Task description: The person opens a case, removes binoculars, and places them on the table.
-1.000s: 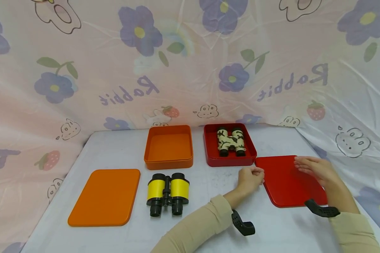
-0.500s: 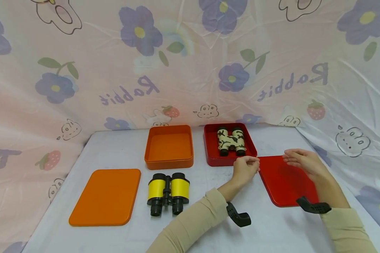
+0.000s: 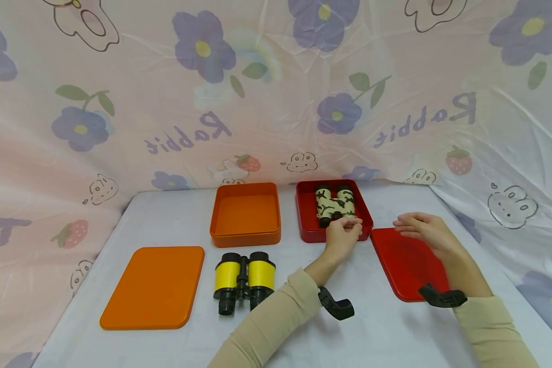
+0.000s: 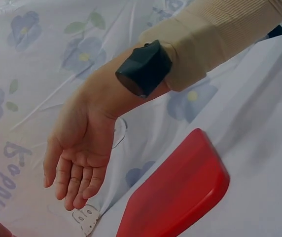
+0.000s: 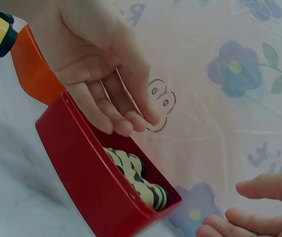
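Note:
My left hand (image 3: pixel 342 238) hovers at the front rim of the red box (image 3: pixel 311 236), fingers loosely bent and holding nothing. Inside that box lie camouflage-patterned binoculars (image 3: pixel 324 200), their near right end hidden by the hand. In the right wrist view, the left fingers (image 5: pixel 122 127) hang over the box's opening, apart from the binoculars (image 5: pixel 142 185). My right hand (image 3: pixel 425 236) is held above the flat red lid (image 3: pixel 405 266), palm turned inward. The left wrist view has the right hand (image 4: pixel 84 158) with relaxed fingers, beside the lid (image 4: pixel 180 190).
An orange box (image 3: pixel 245 239) stands left of the red one, with nothing in it. Its orange lid (image 3: pixel 152 289) lies at the front left. Yellow and black binoculars (image 3: pixel 227 276) sit between that lid and my left sleeve (image 3: pixel 276 319). Behind the table hangs a flowered cloth (image 3: pixel 267 107).
My left hand has moved left and away from me, from the red lid's corner to the red box's front rim. The right hand has drifted left over the lid. Boxes and binoculars stay put.

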The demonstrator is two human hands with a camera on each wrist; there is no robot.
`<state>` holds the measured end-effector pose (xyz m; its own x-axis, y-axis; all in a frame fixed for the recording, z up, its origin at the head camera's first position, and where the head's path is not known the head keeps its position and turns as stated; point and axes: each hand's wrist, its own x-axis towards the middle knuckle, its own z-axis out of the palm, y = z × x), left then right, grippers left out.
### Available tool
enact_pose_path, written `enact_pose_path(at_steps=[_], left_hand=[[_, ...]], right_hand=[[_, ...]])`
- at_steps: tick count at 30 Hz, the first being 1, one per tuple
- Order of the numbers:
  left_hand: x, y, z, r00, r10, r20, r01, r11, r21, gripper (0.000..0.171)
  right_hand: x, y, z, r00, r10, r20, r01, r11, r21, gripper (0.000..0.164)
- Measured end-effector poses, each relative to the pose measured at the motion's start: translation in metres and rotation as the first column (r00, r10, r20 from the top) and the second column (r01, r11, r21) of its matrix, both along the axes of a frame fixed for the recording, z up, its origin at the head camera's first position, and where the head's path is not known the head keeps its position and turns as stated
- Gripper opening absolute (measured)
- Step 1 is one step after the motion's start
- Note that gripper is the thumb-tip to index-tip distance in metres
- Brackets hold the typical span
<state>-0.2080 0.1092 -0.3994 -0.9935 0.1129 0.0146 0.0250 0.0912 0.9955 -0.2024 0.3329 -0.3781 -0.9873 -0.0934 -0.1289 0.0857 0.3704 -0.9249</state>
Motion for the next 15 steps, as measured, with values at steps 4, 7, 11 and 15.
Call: enact_pose_path(at_steps=[4, 7, 11, 15], left_hand=[[-0.005, -0.007, 0.003, 0.999, 0.037, -0.003, -0.036, 0.999, 0.016, 0.017], [-0.009, -0.012, 0.006, 0.998, 0.059, -0.004, -0.059, 0.998, 0.032, 0.018], [-0.013, -0.017, 0.01, 0.996, 0.089, -0.013, -0.089, 0.996, 0.031, 0.018], [-0.017, -0.02, 0.012, 0.993, 0.117, -0.026, -0.116, 0.993, 0.023, 0.018]], right_hand=[[-0.003, -0.01, 0.003, 1.0, 0.019, -0.012, -0.019, 1.0, -0.008, 0.02], [-0.005, -0.017, 0.006, 1.0, 0.025, -0.014, -0.025, 1.0, 0.003, 0.036], [-0.01, -0.026, 0.007, 0.999, 0.033, -0.004, -0.033, 0.999, 0.014, 0.054], [-0.013, -0.032, 0.007, 1.0, 0.03, 0.009, -0.03, 0.999, 0.024, 0.06]])
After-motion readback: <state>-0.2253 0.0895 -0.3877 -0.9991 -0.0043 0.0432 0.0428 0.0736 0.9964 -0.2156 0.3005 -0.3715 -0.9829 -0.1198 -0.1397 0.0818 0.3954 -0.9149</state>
